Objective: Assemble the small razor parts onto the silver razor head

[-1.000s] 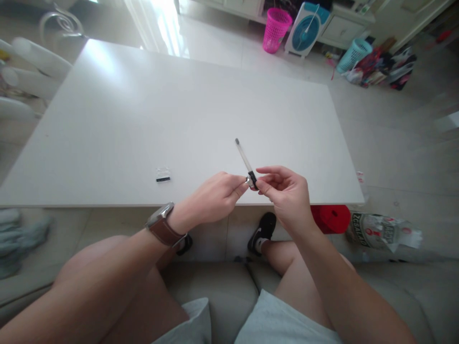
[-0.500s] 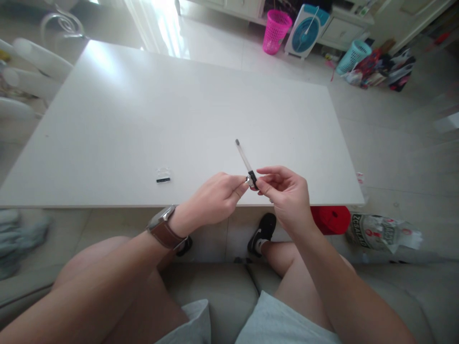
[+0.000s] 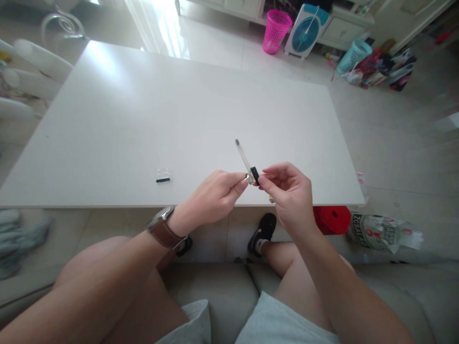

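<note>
White table (image 3: 179, 114), pink basket (image 3: 277, 31) beyond — the left hand (image 3: 218, 193) pinches a metal piece (image 3: 248, 178), the right hand (image 3: 294, 191) a black block (image 3: 255, 175).

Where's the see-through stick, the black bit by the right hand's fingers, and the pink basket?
See-through stick (image 3: 243, 155): head view, middle of its shaft.
Black bit (image 3: 254, 173): head view, on its upper part.
Pink basket (image 3: 274, 38): head view, on its holed side wall.
</note>
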The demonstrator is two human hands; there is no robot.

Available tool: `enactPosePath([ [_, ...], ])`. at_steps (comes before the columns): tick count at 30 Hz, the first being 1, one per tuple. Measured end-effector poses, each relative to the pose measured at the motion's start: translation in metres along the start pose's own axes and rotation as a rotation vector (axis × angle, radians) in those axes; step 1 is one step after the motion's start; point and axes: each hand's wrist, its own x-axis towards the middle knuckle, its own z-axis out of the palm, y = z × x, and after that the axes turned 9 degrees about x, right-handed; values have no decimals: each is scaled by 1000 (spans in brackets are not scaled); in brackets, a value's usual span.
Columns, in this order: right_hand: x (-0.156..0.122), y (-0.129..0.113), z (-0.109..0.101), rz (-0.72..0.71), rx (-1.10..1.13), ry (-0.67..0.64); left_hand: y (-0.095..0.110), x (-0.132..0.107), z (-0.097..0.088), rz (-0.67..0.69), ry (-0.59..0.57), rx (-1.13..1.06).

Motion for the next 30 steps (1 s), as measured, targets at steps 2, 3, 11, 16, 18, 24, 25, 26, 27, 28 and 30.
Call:
enactPosePath([
  [2, 0, 0, 1, -8, 14, 7, -1, 0, 2, 13, 3, 20],
  [3, 0, 0, 2, -9, 20, 11, -1, -1, 2, 19, 8, 37],
  [11, -2, -2, 6, 17, 44, 16, -1, -2, 4, 18, 39, 66],
  [16, 0, -2, 5, 66, 115, 15, -2, -1, 4, 20, 42, 80],
  [18, 0, -2, 5, 88, 131, 20, -2, -1, 4, 21, 47, 81],
  [24, 0, -4, 3, 151, 109, -27, -1, -1, 3, 1, 31, 45],
  [25, 0, -4, 3, 151, 111, -34, 0, -1, 3, -3, 29, 39],
  [26, 0, -4, 3, 150, 114, -39, 0, -1, 3, -5, 28, 35],
  [27, 0, -4, 2, 150, 118, -42, 0, -1, 3, -6, 31, 32],
  [28, 0, -3, 2, 151, 121, -42, 0, -1, 3, -7, 34, 30],
  [30, 1, -3, 2, 156, 122, -36, 0, -1, 3, -8, 42, 31],
])
